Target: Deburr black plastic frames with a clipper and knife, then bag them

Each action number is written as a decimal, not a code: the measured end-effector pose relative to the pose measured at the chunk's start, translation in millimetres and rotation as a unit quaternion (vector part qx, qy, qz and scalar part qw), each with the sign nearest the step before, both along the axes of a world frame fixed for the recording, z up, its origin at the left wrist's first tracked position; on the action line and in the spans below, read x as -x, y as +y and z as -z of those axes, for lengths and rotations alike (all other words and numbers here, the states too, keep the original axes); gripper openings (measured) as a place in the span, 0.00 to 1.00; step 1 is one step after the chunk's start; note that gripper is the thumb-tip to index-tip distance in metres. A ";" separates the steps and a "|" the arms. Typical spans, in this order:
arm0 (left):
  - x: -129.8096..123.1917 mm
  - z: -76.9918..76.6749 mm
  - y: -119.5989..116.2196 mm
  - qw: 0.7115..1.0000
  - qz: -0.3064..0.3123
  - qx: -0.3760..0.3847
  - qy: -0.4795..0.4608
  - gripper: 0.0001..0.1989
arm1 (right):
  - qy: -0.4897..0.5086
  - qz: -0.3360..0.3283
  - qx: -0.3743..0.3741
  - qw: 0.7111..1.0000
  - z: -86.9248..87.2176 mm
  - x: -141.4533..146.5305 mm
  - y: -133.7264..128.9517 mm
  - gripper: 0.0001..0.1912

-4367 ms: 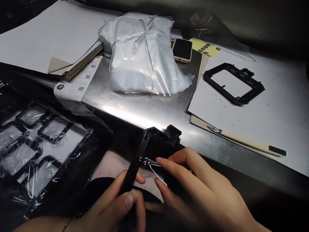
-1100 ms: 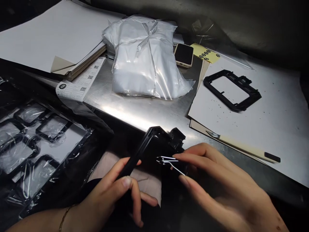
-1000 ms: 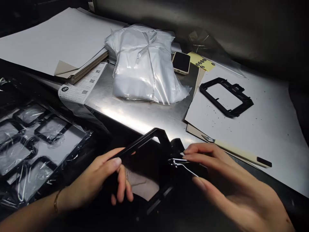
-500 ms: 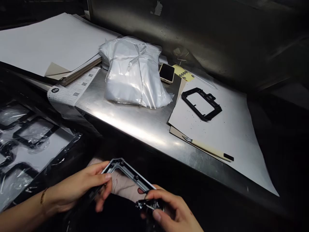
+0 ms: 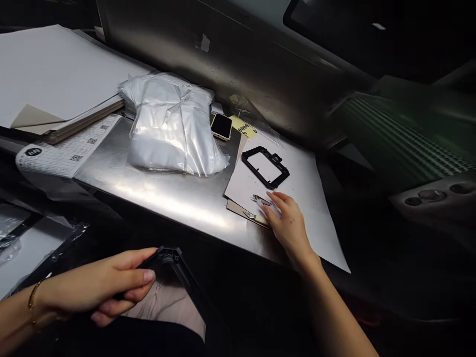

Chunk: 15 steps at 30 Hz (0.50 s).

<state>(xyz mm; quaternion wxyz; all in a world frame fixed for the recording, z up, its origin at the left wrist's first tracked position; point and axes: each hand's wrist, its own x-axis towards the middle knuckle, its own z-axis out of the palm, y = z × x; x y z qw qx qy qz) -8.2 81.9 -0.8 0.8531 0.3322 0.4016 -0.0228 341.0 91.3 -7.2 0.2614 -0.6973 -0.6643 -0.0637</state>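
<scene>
Left hand (image 5: 111,285): closed on a black plastic frame (image 5: 187,277), one corner pinched between thumb and fingers. That corner points up and away from the wrist; the rest drops toward the lap, lower end lost in the dark. Pale pink cloth (image 5: 167,305) shows behind the frame, just right of the fingers. Bracelet (image 5: 32,300) on this wrist.

Right hand (image 5: 288,223): reached well forward, low over a white sheet (image 5: 316,218). Grip is narrow, thumb and fingertips on a small metal clipper (image 5: 257,199). Can't tell if the clipper touches the sheet.

Near the right hand: craft knife (image 5: 261,220) just below the thumb, blade pointing left, handle partly hidden by the hand. Second black frame (image 5: 279,179) lies flat on the sheet just beyond the fingertips, small dark specks near it. Yellow sticker sheet (image 5: 238,124) and phone (image 5: 221,126) sit further out, up and left.

Ahead of the left hand, on the metal table (image 5: 178,198): tied bundle of clear bags (image 5: 167,134). Left of that, a stack of white sheets (image 5: 67,74) with one corner folded, beside a printed label strip (image 5: 67,148).
</scene>
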 end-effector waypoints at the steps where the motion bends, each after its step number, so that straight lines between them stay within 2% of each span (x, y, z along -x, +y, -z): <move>1: -0.9 -2.5 0.3 1.000 0.004 -0.004 0.006 0.19 | -0.018 -0.003 0.002 1.000 1.4 -2.9 -5.3 0.12; 3: -4.1 -8.3 1.8 1.000 0.016 -0.019 0.010 0.22 | -0.043 -0.028 0.023 0.998 2.8 -7.6 -19.0 0.11; 6: -11.3 -18.2 4.7 0.997 0.066 -0.048 -0.014 0.11 | -0.067 -0.079 0.059 0.993 4.4 -12.5 -34.8 0.10; 8: -15.5 -25.0 6.0 0.992 0.099 -0.070 -0.020 0.08 | -0.077 -0.093 0.047 0.992 3.6 -9.9 -39.8 0.08; 12: -17.7 -37.8 5.0 0.986 0.134 -0.092 0.032 0.09 | -0.054 -0.108 0.019 0.992 -15.1 22.4 -54.3 0.07; 15: -15.1 -44.9 2.3 0.985 0.135 -0.094 0.055 0.10 | -0.037 -0.182 0.046 0.982 -36.6 60.7 -75.4 0.12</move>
